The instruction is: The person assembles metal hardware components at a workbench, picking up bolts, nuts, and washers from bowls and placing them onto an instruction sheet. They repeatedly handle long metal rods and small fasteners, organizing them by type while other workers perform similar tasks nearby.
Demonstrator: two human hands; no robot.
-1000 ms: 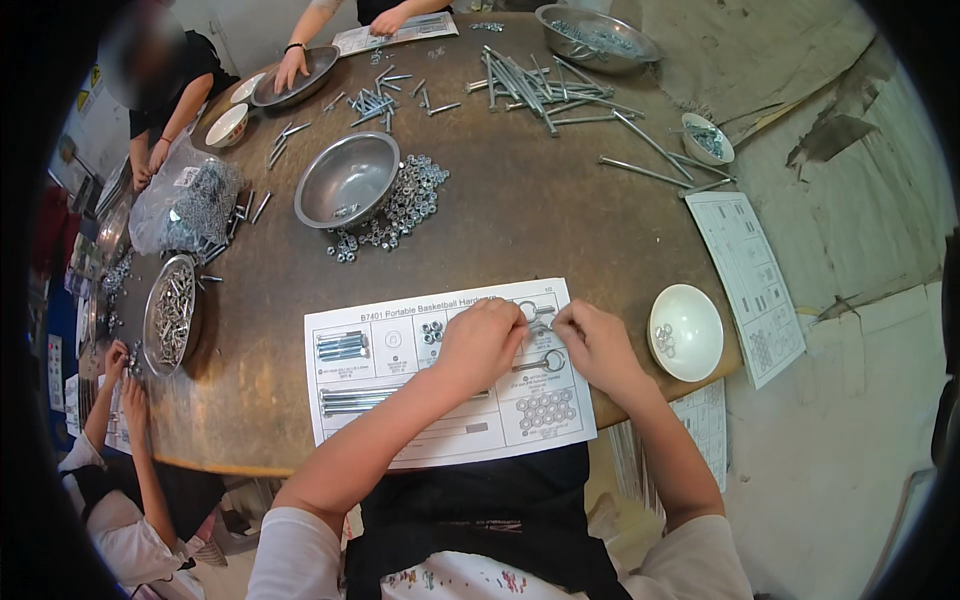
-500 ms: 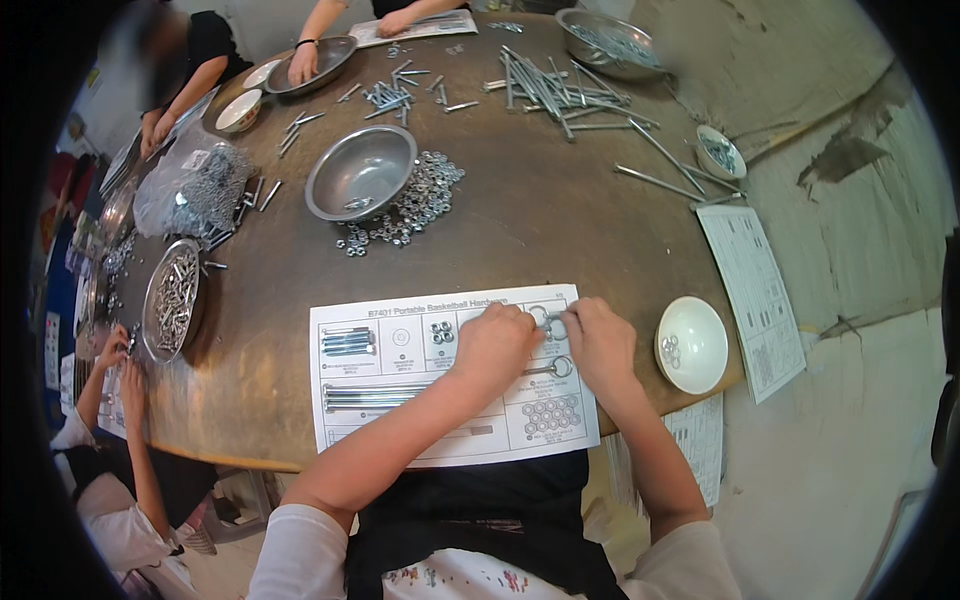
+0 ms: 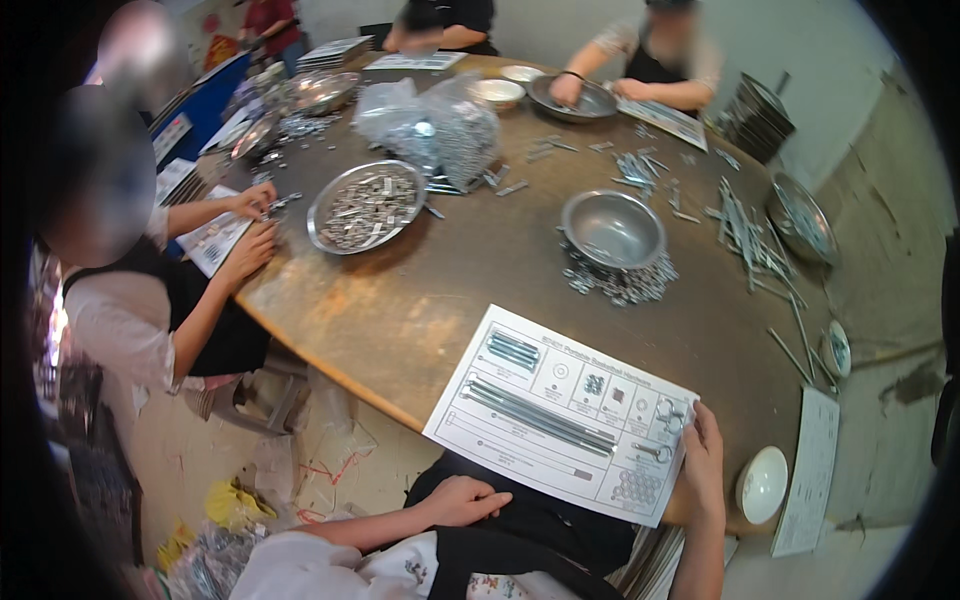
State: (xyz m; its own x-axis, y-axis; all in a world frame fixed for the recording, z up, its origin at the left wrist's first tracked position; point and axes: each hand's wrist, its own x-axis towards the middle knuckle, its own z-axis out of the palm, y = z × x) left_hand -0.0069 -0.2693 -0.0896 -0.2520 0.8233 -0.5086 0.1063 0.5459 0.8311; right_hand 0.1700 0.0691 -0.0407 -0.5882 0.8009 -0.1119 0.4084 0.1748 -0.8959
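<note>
A white printed parts card (image 3: pixel 560 455) with pictures of bolts, nuts and rings lies tilted at the table's front edge, its lower part overhanging. My right hand (image 3: pixel 706 445) grips the card's right border, fingers curled beside the ring pictures. Below the card, my left hand (image 3: pixel 468 500) rests over my dark apron (image 3: pixel 560 525), fingers loosely stretched out and nothing in them. Beyond the card stands a steel bowl (image 3: pixel 615 215) among a heap of nuts (image 3: pixel 635 283). To the right of my right hand is a white bowl (image 3: pixel 762 485).
An oval tray of small metal parts (image 3: pixel 368 208) and a plastic bag of hardware (image 3: pixel 440 125) stand left of centre. Long bolts (image 3: pixel 745 235) lie at the right. A co-worker's hands (image 3: pixel 258 220) work at the left edge; other people sit at the far side.
The view has swung left, so the table appears shifted right. My left hand has left the card and dropped to my lap. My right hand stays at the card's right side.
</note>
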